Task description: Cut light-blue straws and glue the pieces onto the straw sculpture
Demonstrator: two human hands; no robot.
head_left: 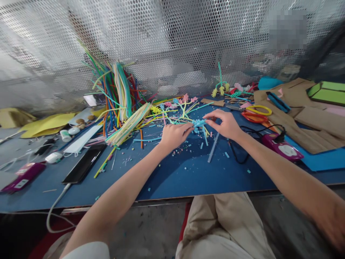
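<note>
Both hands meet over the middle of the blue table [172, 176]. My left hand [174, 135] is closed, pinching one side of a small light-blue straw flower [198, 124]. My right hand [225, 123] pinches the same flower from the other side, fingers curled over it. Short blue stems hang below the flower. A heap of long coloured straws [118, 97] stands and lies to the left of my hands. Finished straw flowers [178, 104] in pink, yellow and blue lie just behind them.
A black phone [84, 162] with a white cable, a magenta device [23, 176] and small items lie at left. Red-and-yellow scissors [254, 113], a magenta glue gun [281, 147], cardboard pieces [304, 118] and a green box [327, 92] sit at right. A perforated metal screen [172, 46] backs the table.
</note>
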